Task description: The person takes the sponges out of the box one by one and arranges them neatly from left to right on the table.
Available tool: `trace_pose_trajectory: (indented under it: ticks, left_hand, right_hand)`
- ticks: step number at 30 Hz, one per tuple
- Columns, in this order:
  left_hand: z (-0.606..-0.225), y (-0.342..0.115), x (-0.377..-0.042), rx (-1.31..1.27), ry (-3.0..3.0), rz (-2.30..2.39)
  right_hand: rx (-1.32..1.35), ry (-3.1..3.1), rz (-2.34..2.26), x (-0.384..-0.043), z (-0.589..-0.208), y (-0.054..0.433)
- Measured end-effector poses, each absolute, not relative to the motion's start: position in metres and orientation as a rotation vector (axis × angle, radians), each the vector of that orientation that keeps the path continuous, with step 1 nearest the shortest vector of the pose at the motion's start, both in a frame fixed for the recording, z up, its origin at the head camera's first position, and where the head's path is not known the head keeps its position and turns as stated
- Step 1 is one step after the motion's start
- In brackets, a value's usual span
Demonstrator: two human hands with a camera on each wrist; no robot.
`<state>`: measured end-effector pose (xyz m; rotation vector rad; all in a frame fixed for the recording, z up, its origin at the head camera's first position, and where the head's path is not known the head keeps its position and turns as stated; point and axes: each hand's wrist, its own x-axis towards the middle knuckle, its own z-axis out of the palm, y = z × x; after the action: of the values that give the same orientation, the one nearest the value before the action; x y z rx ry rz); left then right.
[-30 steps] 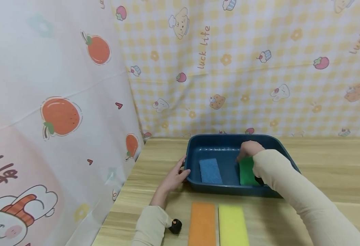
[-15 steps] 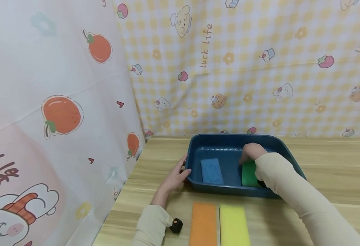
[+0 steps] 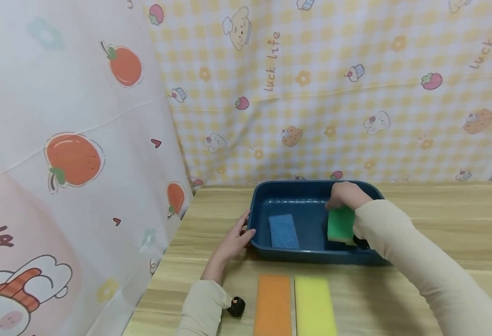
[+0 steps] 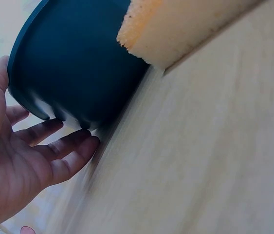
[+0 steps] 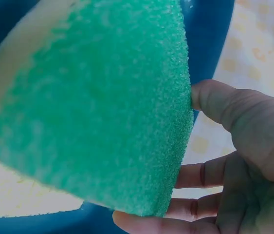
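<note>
- While the right hand (image 3: pixel 347 195) pinches the green sponge (image 3: pixel 340 224) between thumb and fingers, that sponge sits right of centre in the head frame, within the tray (image 3: pixel 311 226), pale layer showing along its lower edge; whether it touches the floor, I cannot tell.
- The step in hand appears to be placing or lifting this sponge, though which is unclear. The next move probably calls for an even pinch and clearance from the near wall.
- Left of it in the frame, a blue sponge (image 3: pixel 284 232) lies flat inside.
- At the tray's left end, the left hand (image 3: pixel 232 239) touches the outer wall, fingers loosely extended, perhaps steadying it.
- Bottom centre, an orange sponge (image 3: pixel 272 303) and a yellow sponge (image 3: pixel 315 305) lie side by side on the table (image 3: pixel 179 280).
</note>
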<state>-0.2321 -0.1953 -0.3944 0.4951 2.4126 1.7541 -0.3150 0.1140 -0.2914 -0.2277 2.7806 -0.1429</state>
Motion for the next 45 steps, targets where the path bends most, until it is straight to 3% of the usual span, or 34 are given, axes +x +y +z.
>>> trace_pose_trajectory:
  ticks: [6,14,22,45]
  left_hand:
    - [-0.396,-0.196,-0.234,0.606,2.414,1.769]
    - [-0.395,-0.193,-0.236,0.453,2.385,1.791]
    - [-0.370,-0.189,-0.219,0.454,2.345,1.806]
    - [-0.368,-0.188,-0.219,0.441,2.354,1.783]
  right_hand:
    - [-0.280,2.814,-0.145,-0.304,-0.283,0.119]
    - [-0.385,2.847,-0.130,-0.279,-0.268,0.118]
    - [-0.375,2.831,-0.193,-0.252,-0.251,0.111]
    - [-0.579,2.925,-0.241,-0.182,-0.276,0.118]
